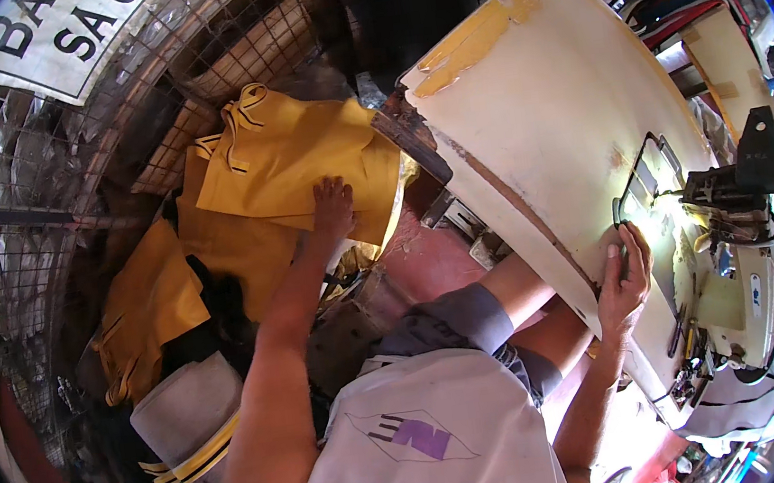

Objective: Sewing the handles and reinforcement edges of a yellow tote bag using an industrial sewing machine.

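Note:
My left hand point(334, 207) lies flat with fingers stretched on a yellow fabric piece point(287, 157) at the left. That piece has a tied strap with dark edging at its upper corner and rests on more yellow fabric point(235, 249). My right hand point(625, 276) rests on the pale worktable point(543, 100), its fingers extended and thumb apart. Its fingertips are at the rounded end of a thin black-edged piece point(634, 185). This piece reaches under the lit needle area of a sewing machine point(746, 291); glare hides the detail there.
A wire mesh wall point(32, 310) and a printed sign point(67, 35) stand at the left. Another yellow piece point(150, 302) and a grey roll point(186, 407) lie beside me. Small tools point(679, 332) sit by the machine. The table's worn edge point(515, 193) runs above my legs.

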Tool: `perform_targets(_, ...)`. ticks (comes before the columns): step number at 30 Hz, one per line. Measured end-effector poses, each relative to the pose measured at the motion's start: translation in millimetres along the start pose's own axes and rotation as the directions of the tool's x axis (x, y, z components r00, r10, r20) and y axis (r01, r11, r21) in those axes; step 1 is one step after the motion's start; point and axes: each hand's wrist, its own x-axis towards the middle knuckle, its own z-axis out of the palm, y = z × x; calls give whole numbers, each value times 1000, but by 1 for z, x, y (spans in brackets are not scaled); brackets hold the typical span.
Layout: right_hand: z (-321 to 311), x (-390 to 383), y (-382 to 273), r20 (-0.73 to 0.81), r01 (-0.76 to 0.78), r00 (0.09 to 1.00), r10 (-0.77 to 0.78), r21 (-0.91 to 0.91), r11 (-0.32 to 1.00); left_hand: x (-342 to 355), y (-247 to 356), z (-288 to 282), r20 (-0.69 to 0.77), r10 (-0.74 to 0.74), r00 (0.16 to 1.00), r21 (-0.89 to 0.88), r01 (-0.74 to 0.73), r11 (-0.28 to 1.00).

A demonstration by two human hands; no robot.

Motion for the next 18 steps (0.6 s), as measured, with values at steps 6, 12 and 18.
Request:
perform_targets(6,1,1,-2,7,67,998,-67,-48,997,15,-2,26,-6,-132,991,213,131,968)
perform_targets(12,-1,-1,2,-5,28,1000,-28,-44,999,46,-35,-5,-278,-293,915,-379,176,909)
perform_targets(18,0,0,2,-4,28,1000,-28,-64,998,-10,-13,0,204,317,926,-433,-205,878)
